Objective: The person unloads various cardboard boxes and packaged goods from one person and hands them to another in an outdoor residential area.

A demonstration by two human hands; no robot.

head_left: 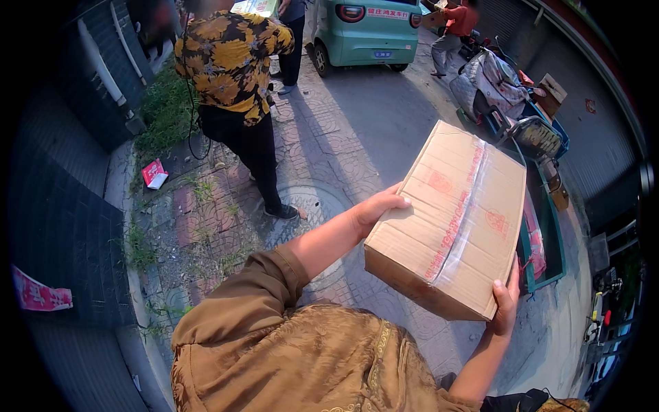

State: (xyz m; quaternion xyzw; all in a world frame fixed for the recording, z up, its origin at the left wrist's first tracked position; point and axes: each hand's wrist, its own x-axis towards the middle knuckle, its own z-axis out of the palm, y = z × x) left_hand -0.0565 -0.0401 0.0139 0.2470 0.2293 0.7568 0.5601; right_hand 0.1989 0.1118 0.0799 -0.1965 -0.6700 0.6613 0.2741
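Cardboard box (446, 206): held up before you, right of centre, above the ground, its long sides running aslant. Top flaps closed; clear tape (461, 223) with red print runs along the seam. Your left hand (377, 210) grips the left side, thumb laid over the top edge, other fingers mostly hidden. Your right hand (506, 302) clasps the near right corner, thumb on the top edge, fingers against the side. Box is pinched between both hands.

Nearest you: your loose brown garment (288, 353). Just past the box at right, a green open cart (561, 250); beyond it, a scooter under a pale quilted cover (491, 86).

Ahead to your left, a person in a floral shirt (230, 62), back turned, stands on patterned paving (319, 141). Red-and-white packet (155, 174) lies near the weeds. Farther out: a mint-green car (371, 38) and a person in a red top (461, 22).
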